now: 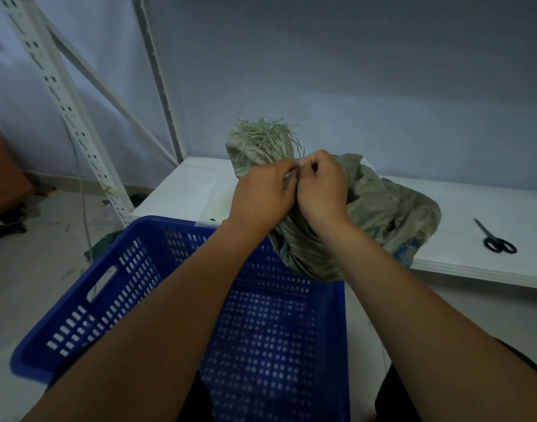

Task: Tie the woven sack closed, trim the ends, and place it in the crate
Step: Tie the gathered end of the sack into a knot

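Both hands meet at the gathered neck of the woven sack point(374, 208), a little above the centre of the view. The left hand point(262, 194) is curled closed, its thumb and forefinger pinching a thin strand at the neck; the right hand point(322, 187) is likewise closed into a loose fist just beside it, at its 3 o'clock, with the two sets of knuckles nearly touching. What the right hand pinches is too small to make out, though its fingertips press at the same spot as the left's. Above the hands, at 12 o'clock, the sack's frayed top point(264, 137) splays out in loose fibres. The body of the sack slumps on the white shelf board point(489, 205), spreading from the hands toward 4 o'clock, with its lower fold hanging over the board's front edge and touching the far rim of the blue crate point(115, 287). The crate sits at 6 o'clock from the sack, below both forearms, and its perforated floor holds nothing that can be seen. A pair of black-handled scissors point(494, 237) lies flat on the board at 3 o'clock, well apart from the sack. A white slotted rack upright point(63, 99) rises at 10 o'clock against the wall.
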A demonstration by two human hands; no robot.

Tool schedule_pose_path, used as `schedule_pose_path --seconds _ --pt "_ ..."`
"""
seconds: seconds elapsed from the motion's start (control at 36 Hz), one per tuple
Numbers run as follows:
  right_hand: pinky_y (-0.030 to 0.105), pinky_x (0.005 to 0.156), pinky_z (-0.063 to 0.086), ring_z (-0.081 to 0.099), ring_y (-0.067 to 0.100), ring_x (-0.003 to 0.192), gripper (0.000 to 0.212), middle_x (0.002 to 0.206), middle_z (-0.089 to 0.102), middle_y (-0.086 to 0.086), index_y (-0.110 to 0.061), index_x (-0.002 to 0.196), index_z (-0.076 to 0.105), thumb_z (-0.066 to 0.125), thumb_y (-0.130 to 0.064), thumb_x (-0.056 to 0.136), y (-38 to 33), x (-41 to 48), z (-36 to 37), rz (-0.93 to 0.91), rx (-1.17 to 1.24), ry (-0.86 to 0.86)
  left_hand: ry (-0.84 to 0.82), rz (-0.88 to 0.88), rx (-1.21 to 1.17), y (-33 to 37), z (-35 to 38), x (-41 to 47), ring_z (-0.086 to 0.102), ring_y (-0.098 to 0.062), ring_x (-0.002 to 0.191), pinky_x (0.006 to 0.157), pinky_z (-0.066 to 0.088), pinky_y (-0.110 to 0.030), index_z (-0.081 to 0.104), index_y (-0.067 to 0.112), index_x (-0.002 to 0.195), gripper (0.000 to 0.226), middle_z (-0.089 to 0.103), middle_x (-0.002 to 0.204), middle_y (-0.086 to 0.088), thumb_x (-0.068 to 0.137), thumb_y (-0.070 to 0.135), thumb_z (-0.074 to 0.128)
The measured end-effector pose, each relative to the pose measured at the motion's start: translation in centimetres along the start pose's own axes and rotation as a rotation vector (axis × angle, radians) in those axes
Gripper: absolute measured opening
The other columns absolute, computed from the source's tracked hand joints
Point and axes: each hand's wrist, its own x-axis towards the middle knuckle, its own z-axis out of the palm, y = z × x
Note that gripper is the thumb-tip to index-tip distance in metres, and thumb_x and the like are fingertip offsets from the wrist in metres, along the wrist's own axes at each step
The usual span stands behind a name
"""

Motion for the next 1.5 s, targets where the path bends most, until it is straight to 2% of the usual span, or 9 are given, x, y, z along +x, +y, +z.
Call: schedule_pose_path --seconds 0.17,0.5,0.64,0.86,0.97,1.14,1.25,1.36,1.5 --pt "0.016 0.054 0.040 0.051 0.006 0.062 0.020 0.074 0.060 -0.004 -0.007 0.091 0.061 0.052 -0.020 0.103 -0.1 0.0 0.0 0.019 0.051 -0.025 -0.062 -0.056 -0.102 0.0 0.1 -0.2 0.052 -0.017 0.055 0.050 0.037 -0.027 0.063 0.021 0.115 0.023 0.045 0.058 0.010 0.100 0.031 0.048" --pt "0.010 0.041 0.033 0.043 0.007 0.059 0.017 0.071 0.052 -0.003 -0.011 0.085 0.055 0.046 -0.014 0.099 -0.1 0.2 -0.8 0.078 -0.054 -0.177 -0.131 -0.041 -0.095 -0.9 1.2 -0.5 0.058 -0.025 0.065 0.059 0.050 -0.047 0.058 0.004 0.094 0.016 0.062 0.074 -0.014 0.099 0.009 0.044" --pt "0.023 0.056 0.038 0.049 0.009 0.065 0.026 0.074 0.056 -0.002 -0.007 0.083 0.058 0.048 -0.024 0.099 -0.3 -0.1 -0.7 0.120 0.017 -0.154 -0.105 -0.002 -0.133 -0.5 1.0 -0.3 0.053 -0.019 0.067 0.060 0.042 -0.034 0.050 0.013 0.081 0.021 0.055 0.074 -0.005 0.096 0.001 0.044" --pt "0.026 0.060 0.043 0.057 0.010 0.070 0.037 0.085 0.065 0.003 0.001 0.101 0.066 0.056 -0.034 0.096 -0.5 0.7 -1.1 0.207 0.108 -0.045 -0.127 0.121 -0.141 -0.2 0.7 -0.3 0.054 -0.014 0.081 0.069 0.033 -0.017 0.063 0.003 0.101 0.016 0.062 0.090 -0.006 0.099 0.004 0.048" --pt "0.037 0.082 0.056 0.071 0.021 0.089 0.031 0.096 0.074 0.011 -0.009 0.094 0.071 0.067 -0.039 0.086 -0.3 1.5 -1.8 0.370 0.200 -0.174 -0.170 0.202 -0.137 -0.2 0.9 -0.4 0.060 -0.021 0.088 0.075 0.043 -0.025 0.064 0.002 0.109 0.019 0.067 0.098 -0.015 0.098 0.005 0.049" --pt "0.026 0.065 0.047 0.066 0.013 0.082 0.019 0.082 0.074 0.000 -0.018 0.088 0.075 0.073 -0.037 0.088 0.0 2.2 -3.4 0.687 0.274 -0.517 -0.224 0.273 -0.138 0.1 1.1 -0.9 0.063 -0.021 0.091 0.079 0.044 -0.022 0.067 0.003 0.104 0.014 0.069 0.102 -0.012 0.096 0.008 0.056" --pt "0.024 0.059 0.054 0.068 0.016 0.068 0.007 0.063 0.073 0.001 -0.010 0.084 0.074 0.073 -0.015 0.088 0.7 2.4 -3.3 0.693 0.321 -0.399 -0.261 0.268 -0.144 0.5 1.7 -1.2 0.062 -0.019 0.082 0.073 0.050 -0.034 0.067 0.005 0.098 0.014 0.070 0.095 -0.010 0.096 0.014 0.057" --pt "0.029 0.057 0.058 0.074 0.022 0.072 0.036 0.089 0.074 0.014 -0.001 0.107 0.061 0.081 -0.010 0.078 0.7 2.3 -3.0 0.606 0.321 -0.242 -0.260 0.174 -0.225 0.9 1.6 -1.0 0.052 -0.004 0.076 0.066 0.038 -0.005 0.070 0.005 0.098 0.013 0.071 0.091 -0.009 0.094 0.010 0.060" --pt "0.033 0.070 0.061 0.071 0.019 0.081 0.027 0.089 0.070 0.004 -0.019 0.084 0.053 0.077 -0.007 0.083 0.1 1.6 -2.8 0.464 0.387 -0.191 -0.313 0.103 -0.294 0.9 0.8 -0.8 0.054 -0.002 0.072 0.061 0.038 -0.008 0.073 0.000 0.097 0.014 0.069 0.084 -0.005 0.092 0.006 0.061"
